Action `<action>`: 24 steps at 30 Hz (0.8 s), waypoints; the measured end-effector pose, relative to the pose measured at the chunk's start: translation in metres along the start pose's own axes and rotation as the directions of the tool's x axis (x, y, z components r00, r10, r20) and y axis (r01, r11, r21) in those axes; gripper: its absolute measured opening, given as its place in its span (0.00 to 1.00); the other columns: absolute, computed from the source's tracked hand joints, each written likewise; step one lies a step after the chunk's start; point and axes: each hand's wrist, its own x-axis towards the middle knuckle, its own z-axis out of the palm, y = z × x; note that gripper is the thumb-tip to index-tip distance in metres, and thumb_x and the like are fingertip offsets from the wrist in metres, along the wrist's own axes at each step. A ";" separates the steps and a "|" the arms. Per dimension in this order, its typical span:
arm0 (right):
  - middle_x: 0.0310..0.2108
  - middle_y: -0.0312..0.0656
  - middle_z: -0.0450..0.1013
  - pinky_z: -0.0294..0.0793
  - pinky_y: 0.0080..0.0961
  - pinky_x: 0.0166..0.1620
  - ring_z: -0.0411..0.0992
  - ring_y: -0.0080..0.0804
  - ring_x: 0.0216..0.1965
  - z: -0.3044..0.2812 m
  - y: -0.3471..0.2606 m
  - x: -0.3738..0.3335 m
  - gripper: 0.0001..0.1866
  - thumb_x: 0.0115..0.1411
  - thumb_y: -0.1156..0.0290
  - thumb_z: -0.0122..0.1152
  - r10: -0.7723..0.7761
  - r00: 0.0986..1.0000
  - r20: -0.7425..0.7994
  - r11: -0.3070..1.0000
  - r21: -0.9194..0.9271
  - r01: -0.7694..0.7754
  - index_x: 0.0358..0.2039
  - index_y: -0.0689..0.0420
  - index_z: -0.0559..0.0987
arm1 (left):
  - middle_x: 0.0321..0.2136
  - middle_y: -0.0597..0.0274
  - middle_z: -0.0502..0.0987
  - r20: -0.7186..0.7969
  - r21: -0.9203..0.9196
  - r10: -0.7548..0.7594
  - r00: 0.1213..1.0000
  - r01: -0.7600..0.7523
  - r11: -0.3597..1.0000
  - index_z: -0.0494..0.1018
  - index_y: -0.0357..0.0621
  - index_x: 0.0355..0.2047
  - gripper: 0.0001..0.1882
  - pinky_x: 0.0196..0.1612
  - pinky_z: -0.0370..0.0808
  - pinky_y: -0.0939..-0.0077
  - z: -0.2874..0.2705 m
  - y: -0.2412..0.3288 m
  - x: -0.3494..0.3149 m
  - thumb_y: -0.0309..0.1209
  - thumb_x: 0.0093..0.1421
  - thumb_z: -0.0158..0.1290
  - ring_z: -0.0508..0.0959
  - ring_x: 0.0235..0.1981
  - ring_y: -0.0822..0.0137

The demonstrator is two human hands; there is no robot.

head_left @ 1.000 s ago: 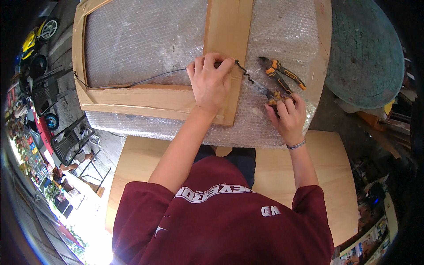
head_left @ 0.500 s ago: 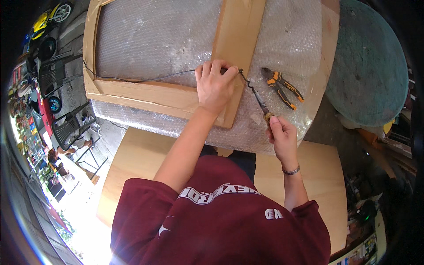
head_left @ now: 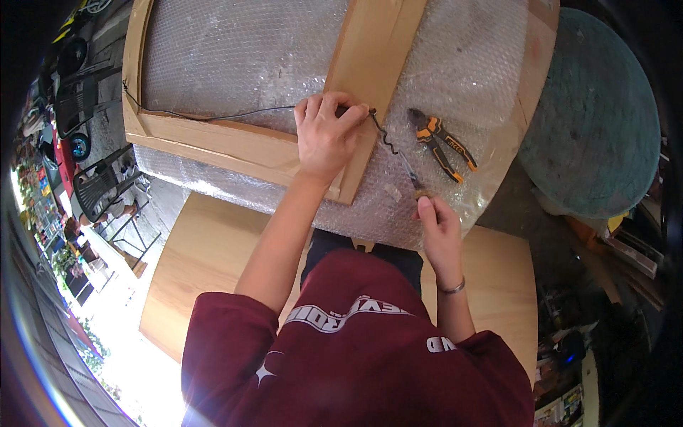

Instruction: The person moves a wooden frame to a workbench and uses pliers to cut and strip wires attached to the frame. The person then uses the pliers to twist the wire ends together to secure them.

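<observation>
A long black wire (head_left: 228, 115) runs across a cardboard-wrapped frame (head_left: 220, 137) from its left side. Pressed on the frame's corner, my left hand (head_left: 327, 135) is closed on the wire; a dark bit between thumb and fingers is mostly hidden. Past my thumb the wire continues as a kinked, wavy end (head_left: 385, 136). My right hand (head_left: 442, 231) grips a screwdriver (head_left: 411, 171) by its yellowish handle. Its metal shaft points up and left, the tip meeting the wire's wavy end; whether they are hooked together I cannot tell. Orange-and-black pliers (head_left: 441, 146) lie just right of the wire.
Bubble wrap (head_left: 469, 64) covers the table under the frame. A pale wooden board (head_left: 206, 263) lies below, nearer me. To the right stands a round greenish tabletop (head_left: 590, 114). Black chairs (head_left: 96, 185) and a person sit at the far left.
The whole view has shifted, moving the table leftward. My right hand has drawn the screwdriver slightly toward me, and the wavy wire end reaches a little lower. My left hand keeps its hold.
</observation>
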 end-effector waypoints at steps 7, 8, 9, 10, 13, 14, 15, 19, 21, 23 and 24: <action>0.36 0.44 0.71 0.64 0.46 0.54 0.68 0.54 0.55 -0.008 -0.020 0.006 0.12 0.61 0.64 0.67 -0.639 0.767 0.055 0.439 -0.793 0.423 0.29 0.57 0.76 | 0.37 0.68 0.76 -0.007 0.008 -0.011 1.000 0.011 1.000 0.83 0.58 0.36 0.14 0.50 0.65 0.60 -0.002 0.000 0.000 0.26 0.48 0.64 0.74 0.41 0.60; 0.36 0.44 0.71 0.63 0.47 0.54 0.68 0.54 0.55 -0.009 -0.021 0.008 0.12 0.60 0.64 0.68 -0.636 0.767 0.083 0.419 -0.798 0.433 0.29 0.57 0.76 | 0.36 0.68 0.77 -0.010 0.007 -0.012 1.000 0.012 1.000 0.83 0.57 0.36 0.13 0.49 0.64 0.61 -0.001 0.001 0.000 0.26 0.49 0.64 0.74 0.41 0.60; 0.36 0.44 0.71 0.63 0.48 0.55 0.68 0.53 0.56 -0.009 -0.023 0.008 0.12 0.60 0.64 0.68 -0.633 0.766 0.113 0.399 -0.800 0.448 0.30 0.57 0.76 | 0.36 0.68 0.76 -0.015 -0.001 -0.014 1.000 0.014 1.000 0.83 0.57 0.36 0.13 0.50 0.65 0.60 -0.001 0.001 0.000 0.26 0.48 0.64 0.74 0.41 0.60; 0.36 0.44 0.71 0.63 0.48 0.55 0.68 0.53 0.56 -0.011 -0.024 0.009 0.12 0.59 0.64 0.68 -0.634 0.764 0.121 0.391 -0.802 0.451 0.29 0.57 0.76 | 0.37 0.68 0.76 -0.019 -0.009 -0.016 1.000 0.016 1.000 0.82 0.57 0.35 0.14 0.50 0.65 0.60 -0.001 0.002 0.001 0.25 0.47 0.63 0.74 0.41 0.60; 0.36 0.43 0.71 0.63 0.48 0.54 0.68 0.53 0.56 -0.018 -0.027 0.010 0.12 0.59 0.64 0.68 -0.631 0.760 0.156 0.362 -0.808 0.466 0.29 0.57 0.76 | 0.36 0.68 0.75 -0.039 -0.021 -0.013 0.999 0.012 1.000 0.81 0.57 0.35 0.14 0.50 0.66 0.59 -0.001 0.002 0.001 0.25 0.46 0.63 0.74 0.41 0.60; 0.36 0.44 0.71 0.63 0.49 0.54 0.68 0.53 0.56 -0.019 -0.028 0.009 0.12 0.59 0.64 0.68 -0.627 0.760 0.172 0.351 -0.809 0.472 0.29 0.57 0.76 | 0.36 0.68 0.75 -0.047 -0.024 -0.011 0.999 0.009 1.000 0.81 0.57 0.35 0.14 0.50 0.66 0.59 -0.001 0.001 0.001 0.25 0.46 0.63 0.74 0.41 0.60; 0.36 0.44 0.71 0.63 0.49 0.54 0.68 0.53 0.55 -0.021 -0.029 0.008 0.12 0.59 0.64 0.68 -0.622 0.760 0.187 0.340 -0.810 0.477 0.29 0.57 0.76 | 0.36 0.68 0.76 -0.034 -0.014 -0.008 0.999 0.007 1.000 0.82 0.57 0.35 0.12 0.49 0.66 0.60 -0.002 0.001 0.000 0.26 0.48 0.64 0.75 0.40 0.60; 0.36 0.45 0.71 0.64 0.49 0.53 0.69 0.54 0.53 -0.014 -0.037 0.005 0.12 0.59 0.64 0.68 -0.603 0.768 0.216 0.333 -0.807 0.488 0.29 0.58 0.76 | 0.35 0.68 0.76 -0.032 -0.003 -0.010 0.999 0.010 1.000 0.82 0.56 0.35 0.09 0.48 0.65 0.61 -0.001 0.000 0.000 0.29 0.52 0.65 0.75 0.40 0.60; 0.36 0.46 0.71 0.64 0.49 0.52 0.69 0.54 0.52 -0.009 -0.041 0.006 0.12 0.60 0.63 0.68 -0.609 0.761 0.222 0.314 -0.814 0.489 0.29 0.58 0.77 | 0.35 0.68 0.76 -0.044 -0.013 -0.012 0.999 0.012 1.000 0.82 0.56 0.35 0.09 0.48 0.65 0.61 -0.001 0.000 0.000 0.29 0.52 0.65 0.75 0.39 0.60; 0.36 0.46 0.71 0.65 0.48 0.51 0.69 0.54 0.50 -0.006 -0.047 0.007 0.13 0.60 0.62 0.67 -0.609 0.757 0.235 0.276 -0.832 0.480 0.30 0.58 0.77 | 0.35 0.68 0.76 -0.043 -0.025 -0.009 0.999 0.008 1.000 0.82 0.56 0.35 0.09 0.48 0.65 0.61 -0.001 -0.001 -0.001 0.29 0.52 0.65 0.75 0.39 0.60; 0.36 0.47 0.71 0.66 0.48 0.50 0.70 0.54 0.49 -0.005 -0.050 0.007 0.13 0.61 0.62 0.67 -0.611 0.753 0.243 0.254 -0.841 0.478 0.30 0.58 0.77 | 0.35 0.67 0.76 -0.042 -0.024 -0.009 0.999 0.008 1.000 0.83 0.56 0.35 0.09 0.48 0.66 0.61 -0.002 -0.001 0.000 0.28 0.52 0.64 0.75 0.39 0.60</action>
